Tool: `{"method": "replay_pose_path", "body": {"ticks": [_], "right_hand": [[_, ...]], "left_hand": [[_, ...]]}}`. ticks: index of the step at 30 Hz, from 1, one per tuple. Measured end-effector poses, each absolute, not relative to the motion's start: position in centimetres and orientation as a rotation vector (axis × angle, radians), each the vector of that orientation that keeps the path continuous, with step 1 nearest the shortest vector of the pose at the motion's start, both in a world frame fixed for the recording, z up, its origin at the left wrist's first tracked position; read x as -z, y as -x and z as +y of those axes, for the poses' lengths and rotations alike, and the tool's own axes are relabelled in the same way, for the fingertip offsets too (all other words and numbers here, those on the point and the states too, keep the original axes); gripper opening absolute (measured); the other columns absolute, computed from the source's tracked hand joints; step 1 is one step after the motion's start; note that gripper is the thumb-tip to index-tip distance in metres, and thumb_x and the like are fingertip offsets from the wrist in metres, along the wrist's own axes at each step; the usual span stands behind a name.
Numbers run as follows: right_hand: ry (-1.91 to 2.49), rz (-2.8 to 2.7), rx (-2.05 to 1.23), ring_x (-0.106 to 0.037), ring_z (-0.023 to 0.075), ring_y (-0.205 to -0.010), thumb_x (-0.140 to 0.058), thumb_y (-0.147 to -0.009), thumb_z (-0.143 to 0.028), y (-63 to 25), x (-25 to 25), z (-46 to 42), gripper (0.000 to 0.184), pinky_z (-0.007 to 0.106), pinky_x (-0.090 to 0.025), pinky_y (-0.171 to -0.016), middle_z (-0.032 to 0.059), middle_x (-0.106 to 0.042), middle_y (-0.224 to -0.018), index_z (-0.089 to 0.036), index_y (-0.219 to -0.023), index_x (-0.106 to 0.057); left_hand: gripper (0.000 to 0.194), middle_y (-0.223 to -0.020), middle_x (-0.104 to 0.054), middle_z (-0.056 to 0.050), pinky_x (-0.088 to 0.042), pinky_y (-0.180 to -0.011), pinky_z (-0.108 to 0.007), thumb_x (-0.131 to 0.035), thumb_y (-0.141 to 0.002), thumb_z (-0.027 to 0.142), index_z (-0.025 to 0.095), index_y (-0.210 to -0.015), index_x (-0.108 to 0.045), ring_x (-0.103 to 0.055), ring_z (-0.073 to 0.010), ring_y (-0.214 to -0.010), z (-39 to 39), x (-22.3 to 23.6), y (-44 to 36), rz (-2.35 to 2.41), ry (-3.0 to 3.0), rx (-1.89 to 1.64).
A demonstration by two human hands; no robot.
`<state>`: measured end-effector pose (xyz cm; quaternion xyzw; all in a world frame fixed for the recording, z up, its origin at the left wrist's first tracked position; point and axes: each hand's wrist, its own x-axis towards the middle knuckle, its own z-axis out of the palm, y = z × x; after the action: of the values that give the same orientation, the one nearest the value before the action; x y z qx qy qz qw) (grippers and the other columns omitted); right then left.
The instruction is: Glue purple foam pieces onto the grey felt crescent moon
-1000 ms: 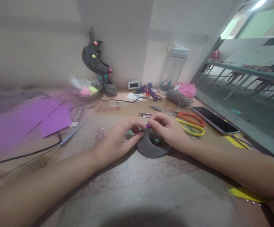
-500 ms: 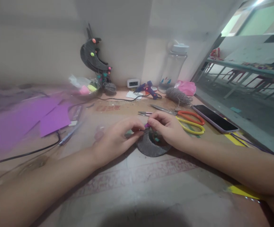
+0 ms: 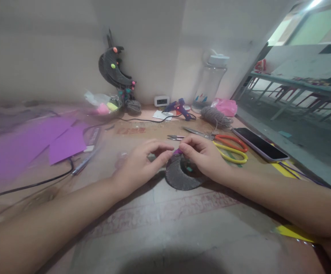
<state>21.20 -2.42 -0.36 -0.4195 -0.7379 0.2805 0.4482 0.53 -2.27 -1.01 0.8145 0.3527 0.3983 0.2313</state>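
A crescent wrapped in dark grey yarn (image 3: 179, 178) lies on the table between my hands, its curve toward me. At its upper tip shows a small purple piece (image 3: 177, 151). My right hand (image 3: 207, 158) pinches this tip between thumb and forefinger and covers the crescent's right side. From the left, my left hand (image 3: 142, 165) brings thumb and forefinger together right beside the purple piece. Whatever is between those fingertips is too small to make out. Just beyond my right hand lie scissors with orange and yellow handles (image 3: 231, 142) and small thread snips (image 3: 174, 137).
Purple sheets (image 3: 67, 144) and a pen (image 3: 82, 163) lie left. Along the wall stand a decorated grey crescent (image 3: 108, 70), a small clock (image 3: 161, 101), a glue gun (image 3: 181, 109) with its cord, and a bottle (image 3: 211, 82). A grey yarn skein (image 3: 215, 116) and a phone (image 3: 259, 144) lie right.
My left fingertips have shifted slightly up and away from the crescent's wrapped edge, so more of the yarn near the tip shows. My right hand keeps its pinch.
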Motion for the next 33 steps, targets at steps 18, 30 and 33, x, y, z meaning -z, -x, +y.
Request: {"method": "replay_pose_path", "body": {"ticks": [18, 30, 33], "right_hand": [[1.077, -1.781, -0.648, -0.052, 0.012, -0.06, -0.059, -0.092, -0.046, -21.5, 0.7, -2.4, 0.029, 0.024, -0.039, -0.055, -0.0009, -0.06, -0.069, -0.02, -0.081, -0.064], [0.664, -2.017, 0.036, -0.062, 0.0162, -0.069, -0.062, -0.091, -0.023, -22.1, -1.0, -2.7, 0.006, 0.031, -0.045, -0.069, 0.0015, -0.069, -0.073, -0.023, -0.087, -0.065], [0.472, -2.216, 0.212, -0.064, 0.0155, -0.072, -0.057, -0.093, -0.017, -22.6, -0.7, -2.5, 0.012, 0.031, -0.043, -0.071, 0.002, -0.073, -0.077, -0.024, -0.094, -0.066]], "left_hand": [[0.021, -0.083, -0.057, 0.002, -0.046, -0.072, -0.027, -0.043, -0.099, 0.042, 0.023, -0.101, -0.052, -0.057, -0.0129, -0.076, -2.2, 1.7, -0.5, 1.017, -1.896, -1.214], [0.055, -0.066, -0.064, -0.004, -0.043, -0.059, -0.027, -0.032, -0.098, 0.054, 0.018, -0.073, -0.066, -0.054, -0.0149, -0.061, -2.2, 1.3, -1.0, 0.871, -1.729, -0.828], [0.044, -0.064, -0.058, -0.001, -0.039, -0.053, -0.025, -0.049, -0.091, 0.056, 0.018, -0.073, -0.06, -0.05, -0.0122, -0.056, -1.0, 1.6, -1.1, 0.856, -1.457, -0.883]]}}
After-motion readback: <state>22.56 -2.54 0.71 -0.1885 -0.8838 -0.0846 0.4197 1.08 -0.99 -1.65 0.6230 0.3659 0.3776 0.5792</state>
